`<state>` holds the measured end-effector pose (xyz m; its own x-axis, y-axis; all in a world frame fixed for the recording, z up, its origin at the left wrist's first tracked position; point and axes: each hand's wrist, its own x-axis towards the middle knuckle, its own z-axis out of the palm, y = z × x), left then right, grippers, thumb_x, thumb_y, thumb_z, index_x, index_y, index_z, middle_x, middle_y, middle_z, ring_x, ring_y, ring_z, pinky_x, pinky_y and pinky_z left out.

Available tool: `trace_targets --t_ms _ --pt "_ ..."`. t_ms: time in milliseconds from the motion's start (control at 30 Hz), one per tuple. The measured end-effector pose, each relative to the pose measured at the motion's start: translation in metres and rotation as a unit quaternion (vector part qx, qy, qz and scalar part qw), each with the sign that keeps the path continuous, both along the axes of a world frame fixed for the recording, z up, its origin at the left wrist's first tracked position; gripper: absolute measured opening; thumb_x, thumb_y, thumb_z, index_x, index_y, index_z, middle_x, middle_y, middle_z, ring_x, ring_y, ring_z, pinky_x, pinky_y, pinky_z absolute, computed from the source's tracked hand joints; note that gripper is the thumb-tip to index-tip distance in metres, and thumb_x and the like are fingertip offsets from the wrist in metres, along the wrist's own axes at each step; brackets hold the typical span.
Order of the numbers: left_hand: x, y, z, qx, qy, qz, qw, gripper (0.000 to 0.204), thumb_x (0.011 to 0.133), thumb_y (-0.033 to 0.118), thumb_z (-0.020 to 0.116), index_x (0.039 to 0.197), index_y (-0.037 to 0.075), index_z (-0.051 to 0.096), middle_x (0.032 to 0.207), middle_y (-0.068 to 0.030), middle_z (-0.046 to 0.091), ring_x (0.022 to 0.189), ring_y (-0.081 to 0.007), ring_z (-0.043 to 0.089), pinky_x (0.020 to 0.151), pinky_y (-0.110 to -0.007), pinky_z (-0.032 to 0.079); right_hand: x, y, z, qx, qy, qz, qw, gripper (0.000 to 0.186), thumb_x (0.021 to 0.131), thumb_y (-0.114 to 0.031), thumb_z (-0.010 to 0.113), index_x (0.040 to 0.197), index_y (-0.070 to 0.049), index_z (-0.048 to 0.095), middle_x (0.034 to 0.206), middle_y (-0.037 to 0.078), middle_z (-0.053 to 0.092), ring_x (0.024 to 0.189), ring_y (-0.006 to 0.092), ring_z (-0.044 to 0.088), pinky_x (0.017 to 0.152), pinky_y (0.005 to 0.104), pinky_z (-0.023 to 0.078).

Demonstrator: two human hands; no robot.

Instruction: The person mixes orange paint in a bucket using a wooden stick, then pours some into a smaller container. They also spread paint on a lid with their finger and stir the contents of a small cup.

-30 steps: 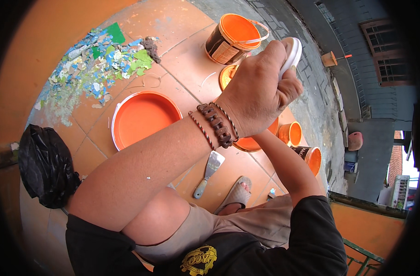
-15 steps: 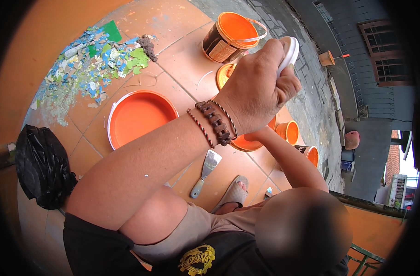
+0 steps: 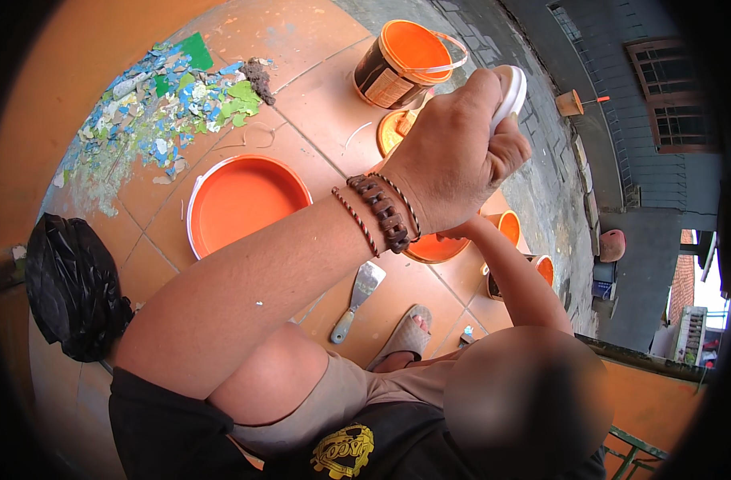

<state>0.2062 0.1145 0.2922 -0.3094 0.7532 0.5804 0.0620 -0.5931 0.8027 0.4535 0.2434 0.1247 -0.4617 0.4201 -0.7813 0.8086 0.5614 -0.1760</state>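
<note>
My left hand (image 3: 461, 152), bracelets at its wrist, grips a round white lid (image 3: 514, 96) raised over the orange paint containers. Behind it my right hand (image 3: 460, 230) is mostly hidden, near a wide orange-filled container (image 3: 433, 252); what its fingers do cannot be made out. Farther up stands an orange paint bucket (image 3: 405, 64) with a white handle, and below it a smaller orange-topped container (image 3: 396, 130). A wide shallow tub of orange paint (image 3: 249, 200) rests left of my arm. Small orange containers (image 3: 505, 228) stand to the right. A putty knife (image 3: 357, 296) lies near my sandal.
Blue, green and white paint flakes (image 3: 173, 108) lie along the orange wall (image 3: 37, 96). A crumpled black plastic bag (image 3: 73, 288) is at left. Beyond the tiled floor (image 3: 309, 80) are grey paving (image 3: 541, 176), a small bucket (image 3: 570, 103) and a railing (image 3: 633, 460).
My left hand, still on the lid, shifted slightly left, then back right over the last second. My right forearm moved slightly, its hand still mostly behind the left one.
</note>
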Motion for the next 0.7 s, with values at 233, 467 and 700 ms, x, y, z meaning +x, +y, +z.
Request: trace_targets --t_ms 233,467,700 --pt "-0.002 0.000 -0.002 -0.031 0.027 0.015 0.999 0.027 0.093 0.025 0.052 0.090 0.000 0.045 0.068 -0.0094 0.049 0.060 -0.0165 0.047 0.056 -0.031 0.043 -0.057 -0.036 0.009 -0.353 0.278 -0.732 0.511 0.014 0.085 -0.008 0.043 0.076 -0.003 0.052 0.062 0.000 0.048 0.045 0.0033 0.040 0.035 0.0170 0.033" --pt "0.009 0.005 0.001 -0.015 0.022 0.017 0.999 0.027 0.093 0.026 0.053 0.086 0.002 0.043 0.065 -0.0063 0.044 0.060 -0.0147 0.042 0.056 -0.030 0.041 -0.044 -0.032 -0.045 -0.495 0.420 -0.749 0.132 0.018 0.083 -0.005 0.039 0.067 -0.004 0.046 0.058 0.000 0.045 0.040 0.0038 0.037 0.032 0.0152 0.029" --pt "0.007 0.001 -0.001 -0.025 0.020 0.024 0.999 0.026 0.094 0.026 0.051 0.085 0.002 0.042 0.065 -0.0053 0.042 0.060 -0.0136 0.041 0.055 -0.029 0.040 -0.038 -0.027 -0.039 -0.565 0.430 -0.701 -0.069 0.021 0.083 -0.005 0.039 0.063 -0.006 0.044 0.055 -0.001 0.044 0.038 0.0055 0.036 0.032 0.0175 0.029"
